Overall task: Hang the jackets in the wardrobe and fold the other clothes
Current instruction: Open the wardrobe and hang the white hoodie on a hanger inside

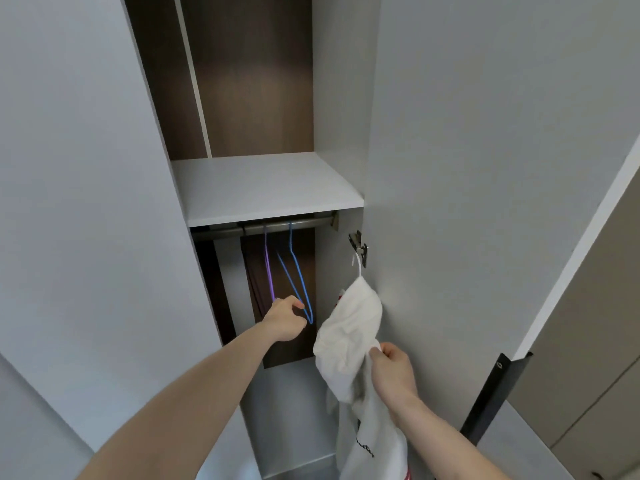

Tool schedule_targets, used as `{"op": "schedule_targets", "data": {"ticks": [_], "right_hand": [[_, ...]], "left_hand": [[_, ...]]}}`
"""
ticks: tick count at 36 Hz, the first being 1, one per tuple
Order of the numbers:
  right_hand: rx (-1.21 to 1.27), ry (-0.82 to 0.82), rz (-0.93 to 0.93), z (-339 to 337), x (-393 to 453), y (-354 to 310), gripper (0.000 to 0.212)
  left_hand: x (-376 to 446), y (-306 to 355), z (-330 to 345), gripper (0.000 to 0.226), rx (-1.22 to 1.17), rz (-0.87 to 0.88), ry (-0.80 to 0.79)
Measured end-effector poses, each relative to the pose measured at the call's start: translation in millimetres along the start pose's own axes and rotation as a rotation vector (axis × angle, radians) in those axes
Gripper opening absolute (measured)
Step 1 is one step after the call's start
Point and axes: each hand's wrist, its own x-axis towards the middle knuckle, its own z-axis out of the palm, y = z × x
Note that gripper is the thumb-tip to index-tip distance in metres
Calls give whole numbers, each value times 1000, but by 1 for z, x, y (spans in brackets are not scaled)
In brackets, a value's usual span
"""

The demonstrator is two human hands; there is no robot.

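Note:
A white jacket (349, 337) with red trim hangs on a white hanger (357, 264), whose hook is caught on the door hinge (358, 244). My right hand (393, 370) grips the jacket's fabric at its lower edge. Inside the open wardrobe, a blue wire hanger (297, 278) and a purple hanger (268, 268) hang from the metal rail (270, 226). My left hand (285, 320) reaches in with curled fingers at the bottom corner of the blue hanger; whether it grips the wire is unclear.
A white shelf (270, 188) sits just above the rail. The open wardrobe door (485, 168) stands to the right, close behind the jacket. A white panel (86, 202) bounds the left side. A dark bracket (491, 393) juts out at lower right.

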Motion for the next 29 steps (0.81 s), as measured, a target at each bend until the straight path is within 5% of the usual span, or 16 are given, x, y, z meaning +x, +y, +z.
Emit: {"op": "schedule_targets", "data": {"ticks": [17, 29], "right_hand": [[-118, 181, -128, 42, 66, -25, 38], [-114, 221, -223, 55, 99, -32, 41]], "left_hand": [[96, 21, 11, 49, -21, -12, -178], [141, 9, 1, 46, -215, -24, -70]]}}
